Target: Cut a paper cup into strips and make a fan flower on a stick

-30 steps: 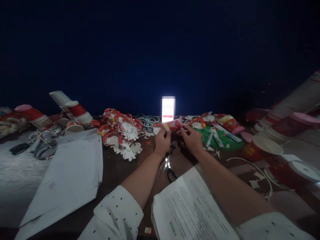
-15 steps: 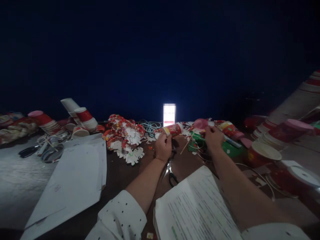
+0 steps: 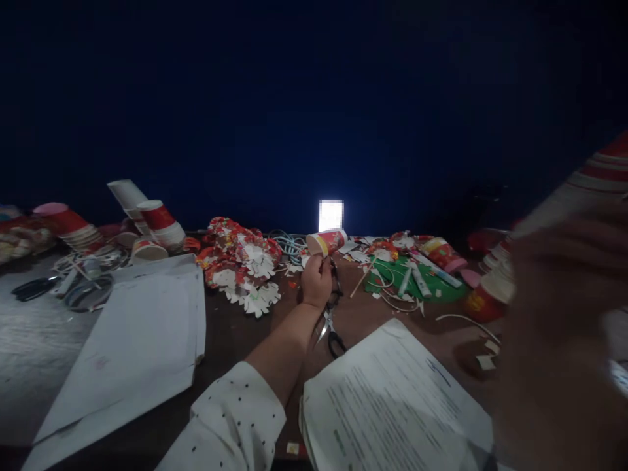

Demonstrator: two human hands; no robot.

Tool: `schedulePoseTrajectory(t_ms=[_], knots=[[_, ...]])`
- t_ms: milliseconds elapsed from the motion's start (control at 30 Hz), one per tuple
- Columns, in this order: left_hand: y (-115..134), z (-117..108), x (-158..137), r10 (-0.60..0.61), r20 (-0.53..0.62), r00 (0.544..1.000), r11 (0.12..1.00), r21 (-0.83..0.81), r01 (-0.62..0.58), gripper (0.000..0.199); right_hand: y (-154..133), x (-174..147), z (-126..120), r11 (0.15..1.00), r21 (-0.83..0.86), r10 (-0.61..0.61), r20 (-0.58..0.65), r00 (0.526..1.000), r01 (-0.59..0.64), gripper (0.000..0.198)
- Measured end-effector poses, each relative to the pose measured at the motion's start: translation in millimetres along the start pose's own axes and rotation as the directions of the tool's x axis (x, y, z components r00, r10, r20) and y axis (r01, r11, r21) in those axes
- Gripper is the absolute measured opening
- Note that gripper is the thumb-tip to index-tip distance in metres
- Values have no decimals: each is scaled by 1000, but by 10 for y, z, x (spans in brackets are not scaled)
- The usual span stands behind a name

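My left hand (image 3: pixel 316 282) is closed around a red paper cup (image 3: pixel 330 242) with a yellow band, lying on its side with its pale end facing me. Just below that hand, scissors (image 3: pixel 330 335) with black handles rest on the brown tabletop. My right hand (image 3: pixel 569 281) looms large and dark at the right, beside a leaning stack of paper cups (image 3: pixel 596 173). It is smeared by motion, so its fingers and anything in them cannot be made out.
Cut red-and-white paper flowers (image 3: pixel 245 261) are piled left of centre. A white board (image 3: pixel 132 353) lies at the left, near stacked cups (image 3: pixel 164 226). Printed papers (image 3: pixel 387 399) sit in front. A green sheet (image 3: pixel 441 288) bears tubes and cord. A bright screen (image 3: pixel 331 216) stands behind.
My right hand has left the middle of the table and swung right, towards me. The pink piece by its fingers no longer shows there. My left hand keeps the cup, now tilted upward.
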State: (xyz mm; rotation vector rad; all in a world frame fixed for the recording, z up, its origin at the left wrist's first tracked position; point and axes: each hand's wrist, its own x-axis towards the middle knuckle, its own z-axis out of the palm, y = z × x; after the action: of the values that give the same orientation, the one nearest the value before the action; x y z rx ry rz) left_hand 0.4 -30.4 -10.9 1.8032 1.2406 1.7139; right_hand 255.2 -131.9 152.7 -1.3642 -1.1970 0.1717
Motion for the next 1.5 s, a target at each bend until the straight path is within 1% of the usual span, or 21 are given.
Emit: schedulePoseTrajectory(t_ms=[67,100,167,200,233,333,400,433,467,500,567,633,700,767,867,967,1033,1067,1300,1367,1500], knots=[[35,-17,0,32,7,999,999,12,-32,23,95,-23,219,988,86,122,95,988,-130,28],[46,-25,1,53,9,999,998,16,-53,22,173,-33,377,971,99,200,177,964,-220,29],[51,-39,6,91,6,996,996,24,-91,24,372,-74,731,938,4,324,335,884,-346,26],[45,-44,11,107,-5,994,994,32,-106,25,475,-110,901,934,-99,353,394,848,-343,22],[35,-48,17,118,-23,993,992,46,-117,26,567,-158,1052,933,-141,359,403,842,-330,19],[-10,-52,43,121,-117,986,988,107,-108,30,693,-363,1352,935,-262,335,427,840,-240,13],[-37,-51,63,105,-171,980,988,132,-83,31,629,-519,1446,891,-447,175,506,844,83,18],[-47,-51,73,95,-184,978,988,137,-70,32,563,-592,1474,857,-463,103,583,806,225,20],[-53,-52,81,87,-188,978,989,137,-61,33,487,-658,1497,829,-449,55,657,751,332,23],[-56,-54,89,80,-186,979,989,134,-55,34,407,-715,1515,800,-449,41,702,711,398,26],[-59,-61,102,72,-182,981,991,125,-50,37,261,-809,1543,737,-509,82,721,688,445,29],[-65,-70,114,69,-195,978,992,117,-46,40,145,-888,1551,695,-539,137,750,647,477,31],[-80,-74,126,54,-222,974,993,118,-28,42,46,-968,1530,680,-505,160,810,564,532,31],[-99,-72,136,31,-238,971,993,122,-2,44,-49,-1053,1482,670,-430,172,883,437,605,31],[-119,-64,140,30,-232,972,993,120,-2,45,-159,-1157,1387,651,-362,202,930,307,667,26],[-118,-61,134,38,-222,974,992,129,-9,43,-183,-1203,1318,652,-294,176,955,238,699,18],[-111,-63,131,41,-233,972,991,136,-9,42,-165,-1216,1301,655,-286,181,958,223,699,21],[-108,-64,130,45,-242,969,991,136,-12,41,-155,-1225,1302,654,-297,191,955,228,696,22],[-86,-82,130,39,-262,964,993,114,-10,36,-116,-1312,1423,672,-370,217,927,306,642,21],[-89,-93,141,38,-283,958,995,102,-9,36,-84,-1275,1427,692,-391,215,914,344,607,19],[-131,-123,196,28,-350,936,995,101,8,34,12,-1070,1316,764,-437,198,859,473,474,14]])
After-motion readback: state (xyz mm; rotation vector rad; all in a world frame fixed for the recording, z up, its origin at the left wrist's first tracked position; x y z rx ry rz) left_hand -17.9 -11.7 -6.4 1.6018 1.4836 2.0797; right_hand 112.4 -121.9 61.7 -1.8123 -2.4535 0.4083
